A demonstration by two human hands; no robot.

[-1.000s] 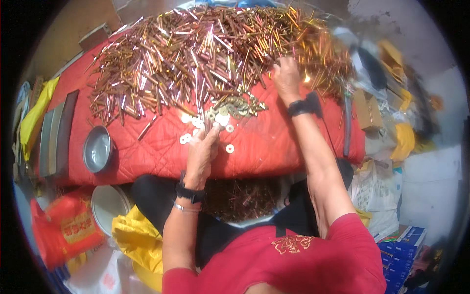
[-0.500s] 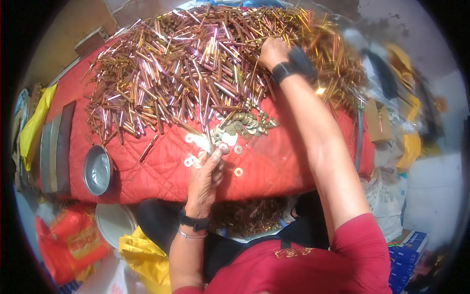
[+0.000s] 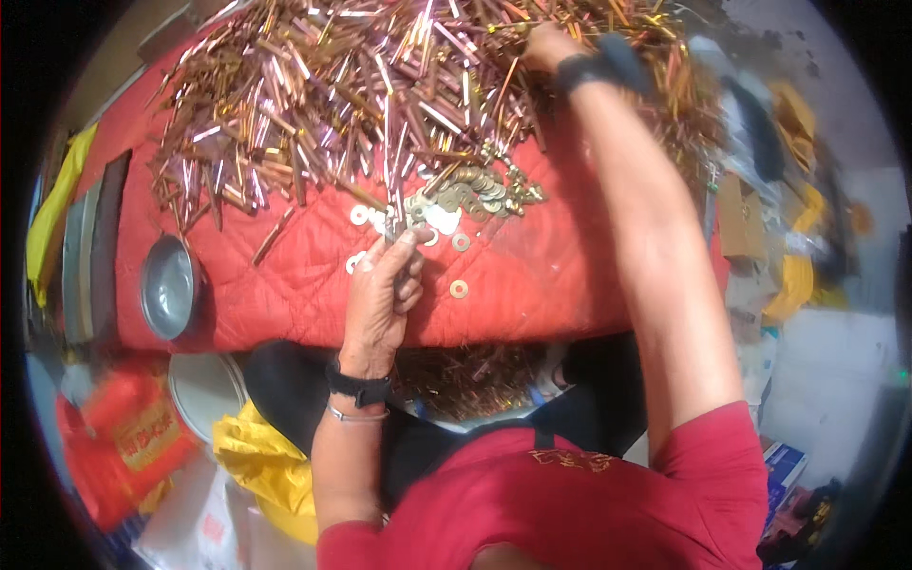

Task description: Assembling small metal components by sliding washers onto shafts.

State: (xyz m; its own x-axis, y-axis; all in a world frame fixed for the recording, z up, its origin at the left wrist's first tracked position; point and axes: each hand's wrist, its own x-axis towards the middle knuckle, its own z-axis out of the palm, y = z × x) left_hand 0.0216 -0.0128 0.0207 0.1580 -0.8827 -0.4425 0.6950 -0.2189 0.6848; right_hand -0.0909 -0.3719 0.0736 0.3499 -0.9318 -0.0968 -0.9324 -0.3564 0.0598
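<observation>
My left hand point(image 3: 388, 277) is closed, thumb and fingers pinched on thin metal tubes point(image 3: 390, 195) that point away from me. Just beyond it lie flat round washers point(image 3: 482, 192), some heaped and some loose, with small brass-coloured fittings point(image 3: 520, 195) beside them. My right arm stretches to the far right, where my right hand point(image 3: 553, 47) is down at a big heap of copper-coloured metal tubes point(image 3: 285, 114). Blur and the heap hide its fingers. One loose washer point(image 3: 459, 289) lies to the right of my left hand.
A red quilted cloth point(image 3: 532, 294) covers the table. At its left stand a grey metal bowl point(image 3: 169, 287) and long dark bars point(image 3: 109, 247). More tubes point(image 3: 465, 380) lie below the near edge, between my legs. A cardboard box point(image 3: 741, 218) is at the right.
The whole view has tilted, so the table sits higher in the picture. My right hand has shifted slightly right and farther over the heap. The left keeps its pinch near the washers.
</observation>
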